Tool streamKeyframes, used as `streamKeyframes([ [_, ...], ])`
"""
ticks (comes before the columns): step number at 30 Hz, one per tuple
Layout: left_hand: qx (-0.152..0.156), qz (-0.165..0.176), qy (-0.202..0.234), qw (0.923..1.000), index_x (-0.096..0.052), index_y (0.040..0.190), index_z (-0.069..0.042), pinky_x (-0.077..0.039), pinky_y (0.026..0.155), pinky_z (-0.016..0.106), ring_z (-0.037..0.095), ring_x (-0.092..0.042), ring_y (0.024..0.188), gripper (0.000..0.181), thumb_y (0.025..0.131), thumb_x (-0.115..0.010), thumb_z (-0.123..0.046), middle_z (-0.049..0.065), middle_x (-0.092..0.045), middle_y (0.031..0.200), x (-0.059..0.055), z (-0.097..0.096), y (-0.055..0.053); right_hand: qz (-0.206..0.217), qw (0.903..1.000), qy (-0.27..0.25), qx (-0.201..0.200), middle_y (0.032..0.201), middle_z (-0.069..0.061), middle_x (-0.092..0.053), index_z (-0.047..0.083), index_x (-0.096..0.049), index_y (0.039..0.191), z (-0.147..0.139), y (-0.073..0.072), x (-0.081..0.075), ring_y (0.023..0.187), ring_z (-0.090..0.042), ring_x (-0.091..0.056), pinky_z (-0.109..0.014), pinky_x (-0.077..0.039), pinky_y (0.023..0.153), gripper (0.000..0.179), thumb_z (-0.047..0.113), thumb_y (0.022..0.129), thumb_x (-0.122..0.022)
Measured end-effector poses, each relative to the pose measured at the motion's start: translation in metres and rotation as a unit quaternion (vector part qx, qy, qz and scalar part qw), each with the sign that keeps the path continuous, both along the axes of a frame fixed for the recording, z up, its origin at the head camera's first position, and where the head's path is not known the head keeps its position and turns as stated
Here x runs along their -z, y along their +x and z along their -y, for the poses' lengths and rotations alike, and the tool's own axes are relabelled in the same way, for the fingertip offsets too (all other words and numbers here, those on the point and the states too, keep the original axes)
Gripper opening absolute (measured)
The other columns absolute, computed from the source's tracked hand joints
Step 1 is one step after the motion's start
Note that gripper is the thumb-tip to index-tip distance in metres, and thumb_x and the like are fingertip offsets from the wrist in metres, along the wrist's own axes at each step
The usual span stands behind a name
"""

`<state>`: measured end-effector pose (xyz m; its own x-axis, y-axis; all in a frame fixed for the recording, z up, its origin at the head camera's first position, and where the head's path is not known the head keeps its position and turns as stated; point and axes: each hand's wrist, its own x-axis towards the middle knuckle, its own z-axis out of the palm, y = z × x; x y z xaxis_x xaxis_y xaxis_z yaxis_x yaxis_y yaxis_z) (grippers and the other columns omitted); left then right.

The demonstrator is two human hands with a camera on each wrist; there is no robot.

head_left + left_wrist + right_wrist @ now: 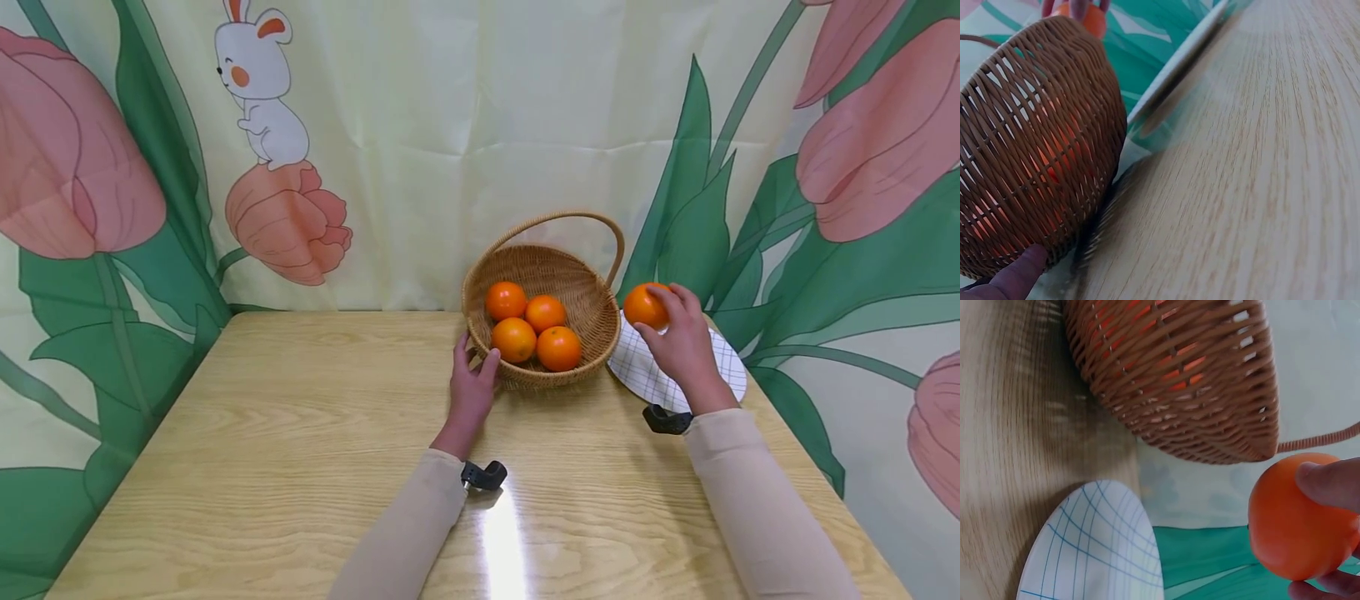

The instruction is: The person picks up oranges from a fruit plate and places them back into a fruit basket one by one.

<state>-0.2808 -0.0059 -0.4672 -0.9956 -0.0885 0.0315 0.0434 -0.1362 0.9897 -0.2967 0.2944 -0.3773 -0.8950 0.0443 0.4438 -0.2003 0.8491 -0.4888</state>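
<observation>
A wicker basket (pixel 540 377) with an arched handle stands near the table's back edge, tilted toward me, with several oranges (pixel 545 313) inside. At its front left side, my left hand (pixel 472 387) holds the rim; a finger lies against the weave in the left wrist view. My right hand (pixel 684 343) grips one orange (pixel 645 306) between thumb and fingers. This orange is held in the air just right of the basket, above a white plate (pixel 727 367) with a blue grid pattern. In the right wrist view, the thumb presses on the orange (pixel 1297 519).
The wooden table (pixel 262 433) extends to the left and front. A curtain (pixel 405 150) printed with tulips and a rabbit hangs right behind the table. Light reflects off the tabletop near the left wrist.
</observation>
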Motion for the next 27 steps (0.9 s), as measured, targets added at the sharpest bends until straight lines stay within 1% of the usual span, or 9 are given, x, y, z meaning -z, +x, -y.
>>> streamKeyframes([
  [4,-0.001,0.001,0.000,1.0000,-0.023,0.151,-0.036,-0.053,0.094,0.044,0.034,-0.051,0.128,0.070,0.093,-0.062,-0.044,0.015,-0.036,0.150,0.000,0.001,-0.001,-0.017,0.9998,0.008,-0.008,0.148,-0.027,-0.030,0.008,-0.047,0.139,0.005,0.002,-0.001,0.123,-0.055,-0.042,-0.069,-0.039,0.098,0.056,0.011,0.088,-0.070],
  [8,0.000,-0.002,0.006,1.0000,-0.023,0.151,-0.036,-0.053,0.094,0.045,0.035,-0.051,0.128,0.070,0.093,-0.062,-0.042,0.015,-0.036,0.150,0.001,0.002,-0.002,-0.027,0.9994,0.016,-0.011,0.149,-0.026,-0.030,0.008,-0.048,0.139,0.009,0.003,-0.002,0.125,-0.055,-0.041,-0.068,-0.039,0.099,0.056,0.011,0.088,-0.071],
  [15,0.001,0.001,-0.002,1.0000,-0.022,0.151,-0.036,-0.053,0.094,0.044,0.036,-0.051,0.129,0.067,0.095,-0.060,-0.036,0.015,-0.035,0.150,0.001,0.004,-0.005,-0.041,0.9987,0.027,-0.010,0.150,-0.024,-0.029,0.010,-0.048,0.139,0.015,0.006,-0.007,0.126,-0.053,-0.040,-0.066,-0.040,0.099,0.057,0.009,0.088,-0.071],
  [21,0.001,0.003,-0.003,1.0000,-0.022,0.151,-0.036,-0.053,0.094,0.044,0.035,-0.051,0.129,0.068,0.095,-0.060,-0.039,0.015,-0.035,0.150,0.002,0.003,-0.004,-0.059,0.9977,0.027,-0.019,0.150,-0.023,-0.030,0.010,-0.050,0.137,0.020,0.009,-0.010,0.125,-0.051,-0.042,-0.065,-0.041,0.099,0.056,0.009,0.086,-0.072],
  [27,0.002,0.004,-0.003,1.0000,-0.022,0.151,-0.037,-0.053,0.094,0.044,0.035,-0.051,0.129,0.069,0.094,-0.061,-0.041,0.015,-0.035,0.151,0.002,0.001,-0.001,-0.078,0.9959,0.035,-0.030,0.149,-0.024,-0.031,0.011,-0.051,0.134,0.025,0.010,-0.009,0.125,-0.050,-0.043,-0.064,-0.044,0.097,0.055,0.009,0.085,-0.074],
])
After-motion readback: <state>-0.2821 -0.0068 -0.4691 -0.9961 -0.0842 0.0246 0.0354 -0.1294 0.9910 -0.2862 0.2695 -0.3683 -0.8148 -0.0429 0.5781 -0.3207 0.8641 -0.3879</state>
